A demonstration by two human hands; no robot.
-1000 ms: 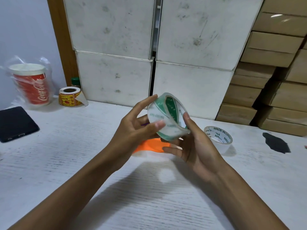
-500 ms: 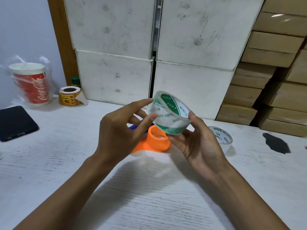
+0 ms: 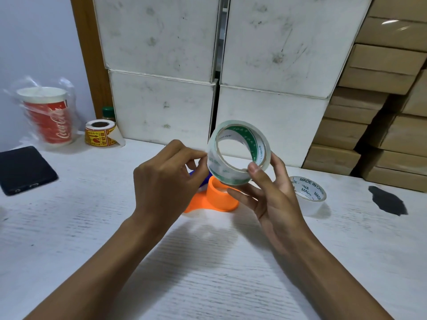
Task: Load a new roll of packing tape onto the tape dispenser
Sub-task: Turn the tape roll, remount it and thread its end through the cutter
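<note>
A clear packing tape roll [image 3: 240,150] with a green and white core is held up in the air, its hole facing me. My right hand [image 3: 270,192] grips it from below and the right, thumb on the front rim. My left hand [image 3: 168,179] pinches at the roll's left edge with thumb and forefinger. Beneath the roll, on the white table [image 3: 208,262], lies the orange tape dispenser [image 3: 219,197] with its round hub upright; a blue part of it shows behind my left hand.
A second clear roll [image 3: 309,195] printed MADE IN CHINA lies right of my right hand. A yellow label roll [image 3: 99,133], a red paper cup in a bag [image 3: 49,116] and a black phone [image 3: 23,169] sit at the left. White and brown boxes stack behind. A black patch [image 3: 388,200] marks the table.
The roll has been turned so that its hole faces me and lifted slightly. My left hand's fingers have closed from a flat hold into a pinch at the roll's left edge.
</note>
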